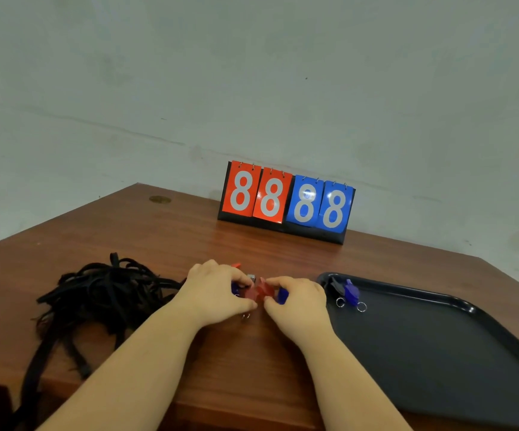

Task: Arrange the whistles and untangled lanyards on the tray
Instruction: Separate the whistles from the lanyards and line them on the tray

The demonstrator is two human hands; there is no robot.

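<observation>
Brown worktop (189,231): 2 whistles (346,292) already lie in the tray's (438,353) far-left corner. Left hand (217,290) and right hand (295,301) each pinch loose whistles (259,292) mid-worktop; lanyards (105,293) remain tangled at its left edge.

A brown wooden tabletop (165,237) carries everything here. Near its far edge stands a flip scoreboard (286,202), two red cards and two blue cards, all showing 8. Toward the left edge lies a tangled heap of black lanyards (102,293), with some straps reaching to the near edge. In the middle sits a small cluster of red and blue whistles (262,290), partly hidden. At the right edge rests a black tray (457,362), running toward the near right corner.
</observation>
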